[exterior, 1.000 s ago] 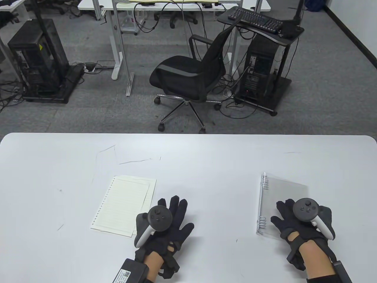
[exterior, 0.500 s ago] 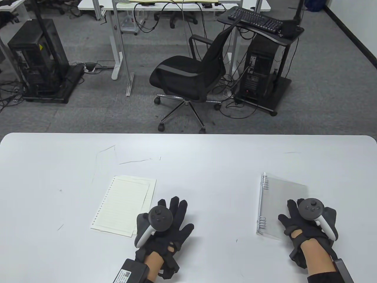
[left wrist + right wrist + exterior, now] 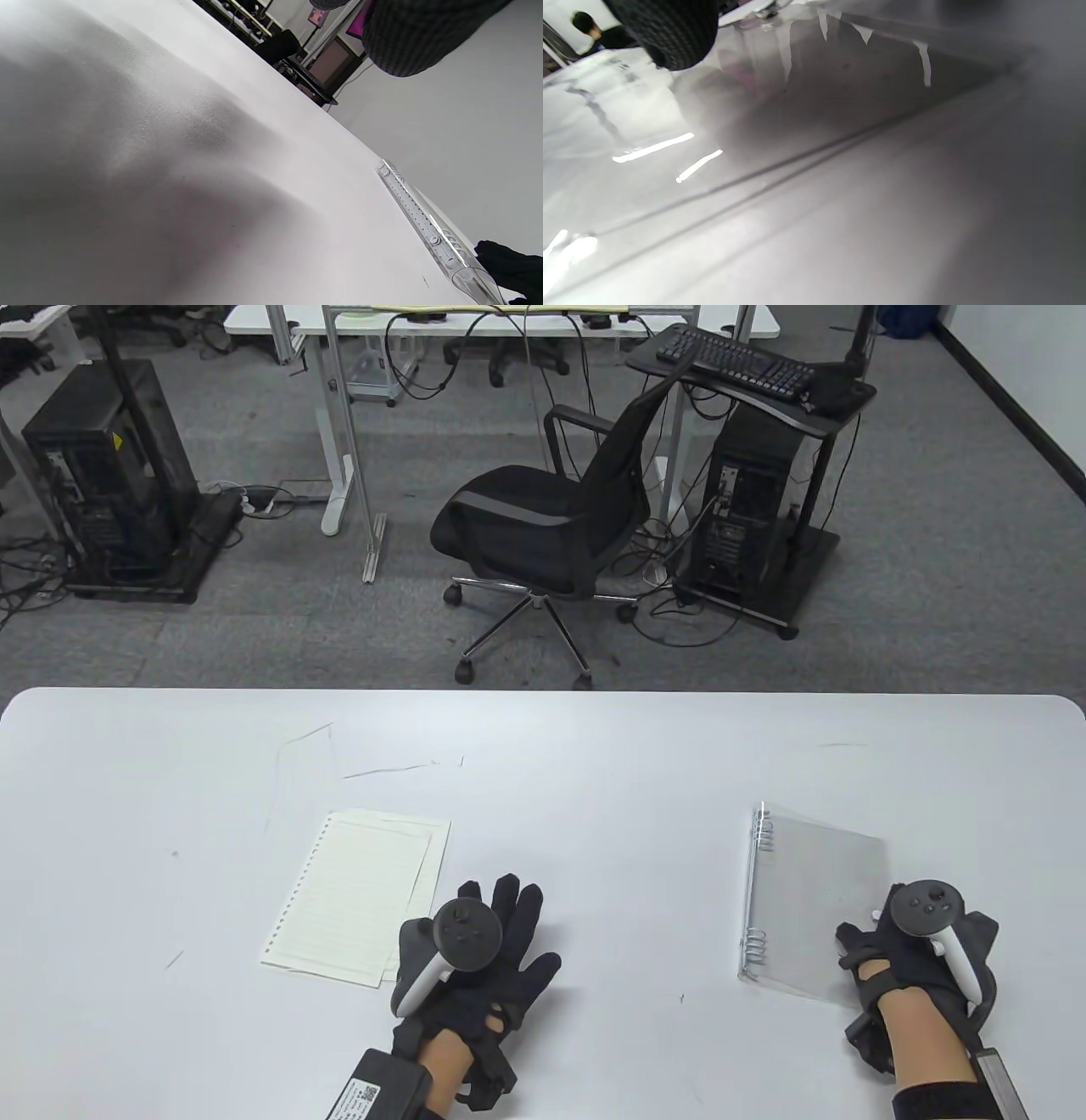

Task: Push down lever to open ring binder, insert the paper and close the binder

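Note:
A clear plastic ring binder [image 3: 814, 899] lies closed on the right of the white table [image 3: 594, 763], its metal rings [image 3: 755, 942] along its left side. My right hand [image 3: 891, 937] sits at the cover's near right edge, thumb on the cover, the other fingers hidden under the tracker. In the right wrist view the glossy cover [image 3: 797, 169] fills the frame under one fingertip [image 3: 666, 34]. My left hand [image 3: 496, 937] rests flat with fingers spread, just right of the punched lined paper [image 3: 356, 891]. The binder spine [image 3: 424, 216] shows in the left wrist view.
Beyond the table's far edge stand an office chair [image 3: 543, 526] and computer carts [image 3: 755, 509]. A person [image 3: 589, 29] shows small at the top left of the right wrist view.
My right hand slid right and toward me, from the middle of the cover to its near right edge, and its fingers drew in. The left hand, paper and binder stayed put.

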A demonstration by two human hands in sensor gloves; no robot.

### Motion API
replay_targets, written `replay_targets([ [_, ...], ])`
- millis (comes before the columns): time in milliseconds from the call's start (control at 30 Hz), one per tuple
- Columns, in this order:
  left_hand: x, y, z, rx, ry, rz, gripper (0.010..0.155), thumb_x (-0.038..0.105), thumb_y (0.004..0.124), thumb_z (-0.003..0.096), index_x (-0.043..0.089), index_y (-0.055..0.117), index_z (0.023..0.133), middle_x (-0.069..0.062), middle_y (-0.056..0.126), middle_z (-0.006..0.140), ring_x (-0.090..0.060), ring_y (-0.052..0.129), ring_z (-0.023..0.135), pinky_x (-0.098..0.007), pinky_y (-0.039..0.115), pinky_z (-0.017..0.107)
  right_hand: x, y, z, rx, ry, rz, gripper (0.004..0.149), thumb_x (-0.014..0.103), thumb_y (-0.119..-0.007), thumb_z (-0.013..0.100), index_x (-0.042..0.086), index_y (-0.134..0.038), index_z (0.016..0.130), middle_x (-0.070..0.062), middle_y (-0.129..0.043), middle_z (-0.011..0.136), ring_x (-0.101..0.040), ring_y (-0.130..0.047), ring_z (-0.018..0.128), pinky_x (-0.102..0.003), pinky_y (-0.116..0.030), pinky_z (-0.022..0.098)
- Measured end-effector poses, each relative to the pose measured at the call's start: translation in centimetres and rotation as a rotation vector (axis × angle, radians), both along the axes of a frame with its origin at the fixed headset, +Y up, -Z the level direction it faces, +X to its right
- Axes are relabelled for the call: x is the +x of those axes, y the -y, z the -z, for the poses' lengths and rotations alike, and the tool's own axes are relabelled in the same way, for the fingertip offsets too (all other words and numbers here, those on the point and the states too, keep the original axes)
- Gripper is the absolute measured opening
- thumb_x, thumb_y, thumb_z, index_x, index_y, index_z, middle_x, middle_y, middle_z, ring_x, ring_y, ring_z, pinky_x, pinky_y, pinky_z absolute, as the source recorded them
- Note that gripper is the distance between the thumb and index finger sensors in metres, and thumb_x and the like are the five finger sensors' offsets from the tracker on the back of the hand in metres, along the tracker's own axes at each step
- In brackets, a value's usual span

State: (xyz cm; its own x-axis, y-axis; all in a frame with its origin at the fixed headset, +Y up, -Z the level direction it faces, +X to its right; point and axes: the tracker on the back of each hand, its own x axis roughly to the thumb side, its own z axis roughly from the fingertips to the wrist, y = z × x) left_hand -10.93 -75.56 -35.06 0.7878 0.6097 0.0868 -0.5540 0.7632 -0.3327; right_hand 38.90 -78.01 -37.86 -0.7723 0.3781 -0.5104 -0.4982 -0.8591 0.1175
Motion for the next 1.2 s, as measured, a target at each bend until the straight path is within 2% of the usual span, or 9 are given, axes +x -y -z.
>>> replay_targets([
  [200, 0.2, 0.2, 0.0, -0.015, 0.008, 0.016, 0.075, 0.061, 0.072, 0.0454, 0.045, 0.028, 0.105, 0.013, 0.011, 0.119, -0.032, -0.005, 0.107, -0.059, 0.008, 0.069, 0.0, 0.2, -0.1, -0.043, 0.028, -0.025, 0.096, 0.049, -0.077, 0.049, 0.006, -0.014, 0.108, -0.017, 0.008, 0.111, -0.048, 0.003, 0.098, -0.070, -0.022, 0.069],
  [267, 0.3, 0.3, 0.0, -0.021, 0.012, 0.016, 0.075, 0.061, 0.072, 0.0455, 0.045, 0.028, 0.105, 0.013, 0.011, 0.119, -0.032, -0.005, 0.106, -0.059, 0.008, 0.069, 0.1, 0.3, 0.0, -0.032, 0.032, 0.005, 0.094, 0.047, -0.078, 0.049, 0.004, -0.021, 0.109, -0.017, 0.005, 0.112, -0.048, 0.001, 0.098, -0.070, -0.021, 0.068],
  [500, 0.7, 0.4, -0.1, -0.031, 0.028, 0.037, 0.075, 0.061, 0.072, 0.0455, 0.045, 0.028, 0.105, 0.013, 0.011, 0.119, -0.032, -0.005, 0.106, -0.059, 0.008, 0.069, 0.0, 0.0, 0.3, 0.018, 0.077, 0.006, 0.094, 0.041, -0.085, 0.046, -0.003, -0.026, 0.105, -0.021, 0.004, 0.111, -0.051, -0.001, 0.097, -0.071, -0.024, 0.069],
  [667, 0.9, 0.6, -0.1, -0.038, 0.035, 0.043, 0.075, 0.061, 0.072, 0.0455, 0.045, 0.028, 0.105, 0.013, 0.011, 0.119, -0.032, -0.005, 0.106, -0.058, 0.008, 0.069, -0.7, -0.5, 0.3, 0.042, 0.077, -0.062, 0.084, 0.040, -0.087, 0.045, 0.003, -0.034, 0.098, -0.022, 0.001, 0.110, -0.052, -0.006, 0.096, -0.069, -0.031, 0.069],
  [767, 1.0, 0.7, -0.1, -0.043, 0.040, 0.051, 0.075, 0.061, 0.072, 0.0456, 0.045, 0.028, 0.105, 0.013, 0.011, 0.119, -0.032, -0.005, 0.106, -0.058, 0.008, 0.069, -1.4, -1.0, 0.5, 0.069, 0.054, -0.145, 0.074, 0.038, -0.089, 0.044, 0.004, -0.045, 0.094, -0.021, -0.009, 0.113, -0.052, -0.018, 0.098, -0.065, -0.042, 0.069],
  [900, 1.0, 0.7, -0.1, -0.043, 0.042, 0.054, 0.075, 0.061, 0.072, 0.0455, 0.045, 0.028, 0.105, 0.013, 0.011, 0.119, -0.032, -0.005, 0.106, -0.058, 0.008, 0.069, -2.4, -1.9, 0.6, 0.129, 0.032, -0.275, 0.054, 0.033, -0.091, 0.043, 0.006, -0.066, 0.083, -0.018, -0.041, 0.115, -0.049, -0.048, 0.098, -0.060, -0.062, 0.064],
  [967, 1.1, 0.8, -0.1, -0.047, 0.043, 0.054, 0.075, 0.061, 0.072, 0.0455, 0.045, 0.028, 0.104, 0.013, 0.011, 0.119, -0.032, -0.005, 0.106, -0.058, 0.008, 0.069, -2.8, -2.1, 0.6, 0.140, 0.019, -0.307, 0.047, 0.031, -0.090, 0.044, 0.006, -0.072, 0.078, -0.017, -0.053, 0.112, -0.048, -0.060, 0.095, -0.057, -0.068, 0.061],
  [1100, 1.1, 0.9, -0.1, -0.057, 0.047, 0.061, 0.075, 0.061, 0.072, 0.0456, 0.045, 0.028, 0.105, 0.013, 0.011, 0.119, -0.032, -0.005, 0.106, -0.058, 0.008, 0.069, -4.1, -2.6, 0.7, 0.156, -0.016, -0.373, 0.042, 0.028, -0.088, 0.045, 0.004, -0.074, 0.076, -0.016, -0.060, 0.110, -0.046, -0.071, 0.089, -0.052, -0.076, 0.057],
  [1200, 1.1, 0.8, -0.1, -0.056, 0.047, 0.055, 0.075, 0.061, 0.072, 0.0456, 0.045, 0.028, 0.104, 0.013, 0.011, 0.119, -0.032, -0.005, 0.106, -0.058, 0.008, 0.069, -4.7, -3.2, 0.6, 0.195, -0.036, -0.369, 0.041, 0.028, -0.084, 0.047, 0.004, -0.074, 0.079, -0.016, -0.063, 0.109, -0.041, -0.088, 0.080, -0.048, -0.085, 0.051],
])
